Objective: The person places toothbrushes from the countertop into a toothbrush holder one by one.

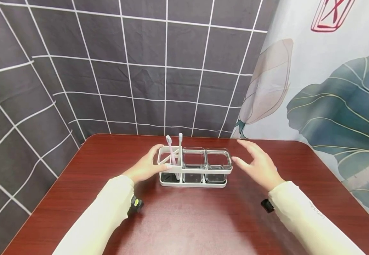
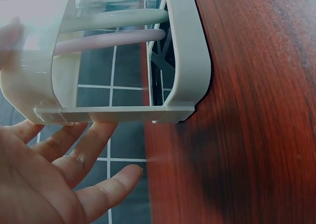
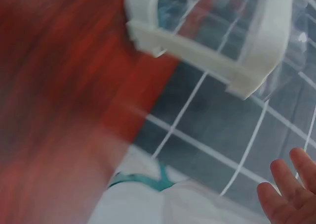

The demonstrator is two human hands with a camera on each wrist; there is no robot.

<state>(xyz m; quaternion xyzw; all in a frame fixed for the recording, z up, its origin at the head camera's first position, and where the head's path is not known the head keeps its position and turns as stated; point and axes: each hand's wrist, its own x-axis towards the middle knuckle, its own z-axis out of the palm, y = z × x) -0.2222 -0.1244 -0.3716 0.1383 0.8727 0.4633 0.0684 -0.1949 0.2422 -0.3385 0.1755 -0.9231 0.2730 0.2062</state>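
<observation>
A white toothbrush holder [image 1: 197, 185] with two tiers stands on the table. A pink toothbrush [image 1: 171, 150] and a pale green toothbrush [image 1: 180, 145] lean upright in its left compartment. Two clear cups [image 1: 193, 159] fill the middle and right compartments. My left hand [image 1: 146, 165] grips the holder's left end, thumb along the front of the upper rim and index finger at the back corner. In the left wrist view, other fingers lie against the end of the holder [image 2: 190, 51]. Off the right end, my right hand [image 1: 259, 165] is apart from it, fingers spread and holding nothing.
The dark red wooden table [image 1: 184, 223] extends around the holder. Behind it hangs a dark grey cloth [image 1: 146, 81] with a white grid, meeting a white leaf-patterned cloth [image 1: 302, 117] at the right. Each wrist wears a small black device [image 1: 267, 205].
</observation>
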